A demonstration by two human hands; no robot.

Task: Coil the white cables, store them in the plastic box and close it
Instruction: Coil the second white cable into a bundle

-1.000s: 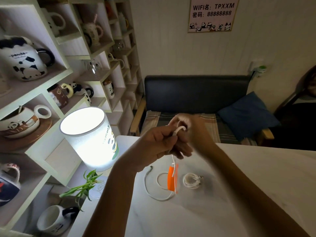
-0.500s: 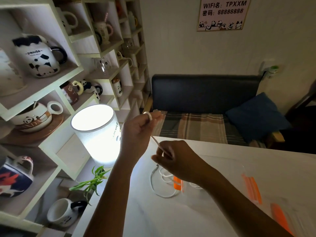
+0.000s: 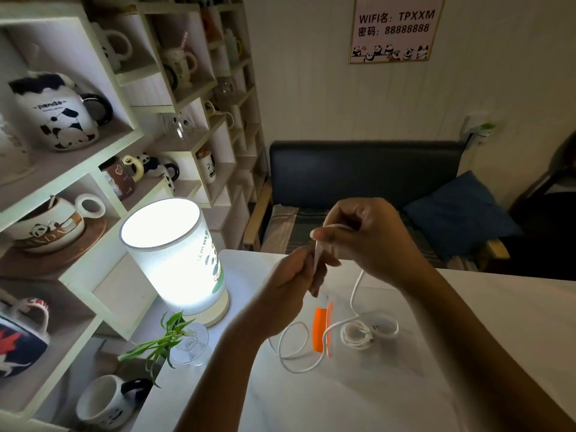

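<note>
Above the white table (image 3: 467, 353), my left hand (image 3: 290, 285) and my right hand (image 3: 367, 241) both pinch one white cable (image 3: 355, 294). From my hands it hangs down, then trails in loose loops over the tabletop. A second white cable (image 3: 358, 333) lies coiled on the table to the right of them. Under my hands stands the clear plastic box, told mainly by its orange clasp (image 3: 319, 328); its walls are hard to make out.
A lit cylindrical lamp (image 3: 174, 257) stands at the table's left corner. In front of it is a small plant in a glass (image 3: 184, 341). Shelves of panda mugs (image 3: 62, 120) fill the left side. Behind the table are a dark bench (image 3: 358, 173) and a blue cushion (image 3: 461, 210).
My hands were spread apart along the cable half a second ago; now they are close together above the box, the right hand raised above the left. The view has shifted slightly.
</note>
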